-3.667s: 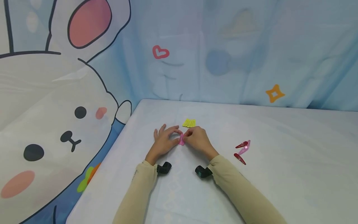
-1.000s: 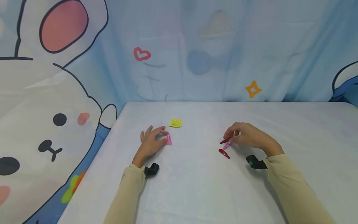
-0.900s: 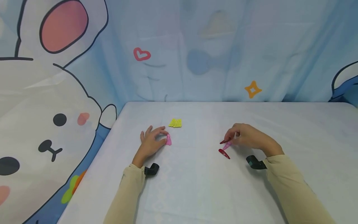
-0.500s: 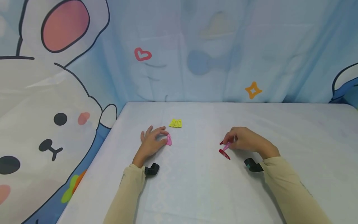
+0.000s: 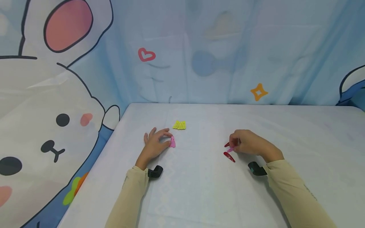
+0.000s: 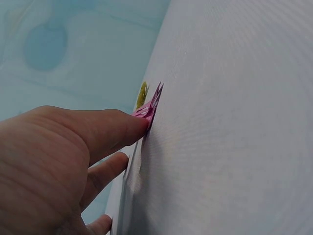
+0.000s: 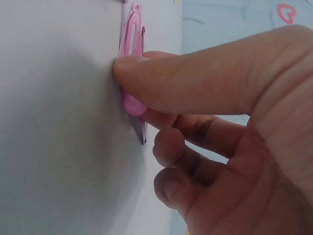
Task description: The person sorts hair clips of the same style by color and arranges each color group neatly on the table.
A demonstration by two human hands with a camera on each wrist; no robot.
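Observation:
Between thumb and index finger, my left hand (image 5: 155,145) pinches several pink snap hair clips (image 5: 173,142) grouped upright on the table; their tips fan out in the left wrist view. Over to the right, my right hand (image 5: 252,144) pinches a single pink snap hair clip (image 7: 131,34) with the thumb across its middle. In the head view most of that clip is hidden by the fingers. A dark red hair clip (image 5: 229,157) lies just in front of it, and another red hair clip (image 5: 226,144) shows partly behind the right fingertips.
A neat row of yellow hair clips (image 5: 179,125) lies beyond the left hand. The white-covered table (image 5: 199,190) ends at a blue printed curtain (image 5: 176,85) at the back and a cartoon-printed cloth (image 5: 31,104) on the left. A black wrist camera sits under each wrist.
My right hand has gone from the pink clips at the left hand over to the loose clips on the right and taken hold of the pink one. My left hand keeps its pinch.

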